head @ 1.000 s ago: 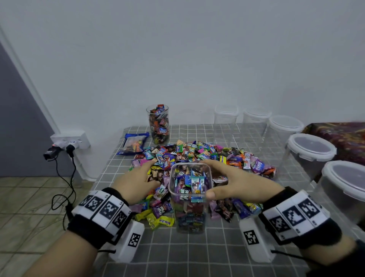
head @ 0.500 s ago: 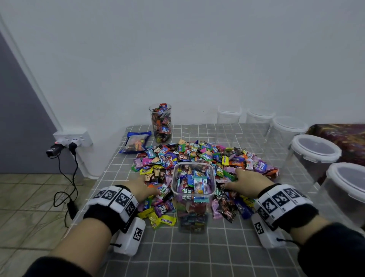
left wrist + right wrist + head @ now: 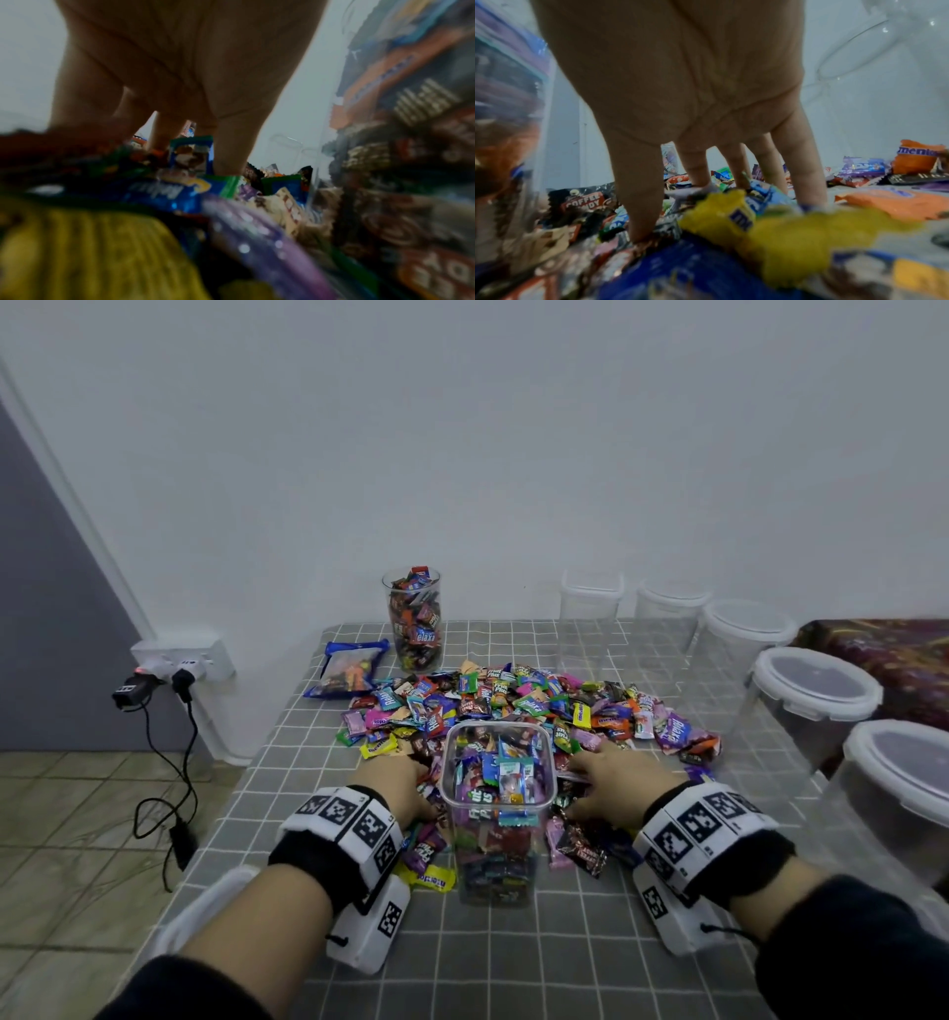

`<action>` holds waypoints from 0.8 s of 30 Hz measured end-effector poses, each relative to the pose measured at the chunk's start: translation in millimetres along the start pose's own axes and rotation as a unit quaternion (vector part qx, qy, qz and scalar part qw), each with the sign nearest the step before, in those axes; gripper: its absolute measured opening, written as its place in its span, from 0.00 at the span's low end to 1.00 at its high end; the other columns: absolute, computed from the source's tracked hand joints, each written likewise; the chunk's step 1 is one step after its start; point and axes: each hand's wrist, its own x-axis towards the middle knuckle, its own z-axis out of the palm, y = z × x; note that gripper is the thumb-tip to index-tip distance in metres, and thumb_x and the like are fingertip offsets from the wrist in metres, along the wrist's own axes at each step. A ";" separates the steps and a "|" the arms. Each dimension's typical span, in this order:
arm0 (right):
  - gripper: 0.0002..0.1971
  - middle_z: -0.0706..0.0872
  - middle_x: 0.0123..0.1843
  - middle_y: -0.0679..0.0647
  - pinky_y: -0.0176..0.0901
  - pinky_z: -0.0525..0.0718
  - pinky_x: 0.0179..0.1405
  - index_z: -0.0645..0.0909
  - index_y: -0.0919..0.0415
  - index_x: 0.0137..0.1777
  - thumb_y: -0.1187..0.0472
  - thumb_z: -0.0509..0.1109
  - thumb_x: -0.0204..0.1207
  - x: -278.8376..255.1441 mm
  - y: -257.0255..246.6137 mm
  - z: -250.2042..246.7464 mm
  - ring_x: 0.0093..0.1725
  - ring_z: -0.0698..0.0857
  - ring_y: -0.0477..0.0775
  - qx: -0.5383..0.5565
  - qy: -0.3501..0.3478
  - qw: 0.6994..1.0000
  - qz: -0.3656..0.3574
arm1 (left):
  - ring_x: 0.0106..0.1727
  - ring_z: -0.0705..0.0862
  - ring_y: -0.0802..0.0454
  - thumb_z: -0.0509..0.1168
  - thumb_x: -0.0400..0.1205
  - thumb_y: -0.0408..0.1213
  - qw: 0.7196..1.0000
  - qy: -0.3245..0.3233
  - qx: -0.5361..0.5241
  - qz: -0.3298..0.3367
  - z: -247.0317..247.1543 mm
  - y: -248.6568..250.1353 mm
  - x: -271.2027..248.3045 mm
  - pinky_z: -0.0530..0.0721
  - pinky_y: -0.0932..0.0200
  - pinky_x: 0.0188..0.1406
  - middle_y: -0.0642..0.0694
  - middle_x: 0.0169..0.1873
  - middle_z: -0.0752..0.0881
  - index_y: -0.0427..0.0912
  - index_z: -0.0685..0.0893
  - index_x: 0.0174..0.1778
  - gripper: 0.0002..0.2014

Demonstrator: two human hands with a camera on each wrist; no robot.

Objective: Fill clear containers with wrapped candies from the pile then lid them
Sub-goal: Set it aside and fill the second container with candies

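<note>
wall socket point(image 3: 182, 660) with plugs and trailing cable at far left, beside the checked table point(image 3: 513, 968). blue bag point(image 3: 346, 671) and tall jar point(image 3: 413, 618), full of candies and unlidded, at the table's back left. left hand point(image 3: 393, 785) palm down on the pile point(image 3: 513, 706), fingers point(image 3: 164, 130) spread and extended into the wrappers, grasping nothing visible. square container point(image 3: 497, 806), centre, between both hands, open-topped and filled nearly to the rim. right hand point(image 3: 613, 780) likewise flat on the pile, fingers point(image 3: 698, 162) straight, tips pressed among wrappers, none pinched. empty lidded tubs point(image 3: 811, 690) stand in a row along the right edge.
</note>
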 end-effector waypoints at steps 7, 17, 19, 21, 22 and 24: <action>0.18 0.72 0.67 0.58 0.48 0.80 0.60 0.75 0.56 0.67 0.53 0.67 0.79 0.1 -1.5 1.3 0.64 0.77 0.59 0.007 0.035 0.999 -0.011 | 0.59 0.83 0.43 0.59 0.84 0.36 0.997 0.073 -0.034 -0.014 -2.9 2.3 -7.8 0.79 0.57 0.53 0.41 0.58 0.86 0.42 0.84 0.61 0.13; 0.04 0.70 0.51 0.51 0.41 0.76 0.54 0.73 0.56 0.46 0.65 0.63 0.79 -1.7 -2.4 -2.6 0.58 0.78 0.56 0.076 0.091 0.993 -0.030 | 0.55 0.84 0.45 0.59 0.83 0.39 0.988 0.133 -0.075 -0.027 -3.5 -1.4 -12.2 0.80 0.56 0.48 0.43 0.52 0.87 0.45 0.87 0.52 0.11; 0.04 0.71 0.50 0.51 0.42 0.75 0.54 0.73 0.56 0.45 0.65 0.63 0.79 -2.0 -2.5 -3.3 0.57 0.79 0.56 0.088 0.108 0.989 -0.039 | 0.54 0.84 0.44 0.59 0.84 0.38 0.986 0.143 -0.078 -0.028 -3.4 -1.5 -13.1 0.79 0.56 0.46 0.43 0.51 0.88 0.45 0.88 0.50 0.11; 0.04 0.74 0.49 0.51 0.42 0.76 0.52 0.73 0.55 0.44 0.64 0.64 0.78 -3.4 -1.9 -4.8 0.55 0.79 0.55 0.107 0.123 0.986 -0.041 | 0.53 0.84 0.44 0.59 0.84 0.39 0.985 0.150 -0.085 -0.027 -3.2 -1.7 -13.7 0.79 0.56 0.46 0.43 0.50 0.88 0.45 0.88 0.51 0.12; 0.04 0.77 0.49 0.52 0.42 0.76 0.51 0.74 0.55 0.43 0.64 0.64 0.78 -4.4 -1.1 -5.6 0.54 0.79 0.54 0.122 0.129 0.983 -0.038 | 0.54 0.84 0.45 0.58 0.84 0.39 0.984 0.154 -0.087 -0.026 -3.2 -1.5 -13.9 0.79 0.56 0.46 0.44 0.51 0.88 0.46 0.88 0.52 0.12; 0.04 0.79 0.49 0.52 0.41 0.77 0.49 0.76 0.56 0.43 0.65 0.65 0.79 -6.9 1.2 -6.6 0.51 0.79 0.53 0.157 0.142 0.977 -0.034 | 0.55 0.84 0.45 0.58 0.85 0.40 0.983 0.163 -0.086 -0.024 -4.4 -0.8 -15.9 0.79 0.56 0.47 0.45 0.53 0.88 0.47 0.88 0.54 0.13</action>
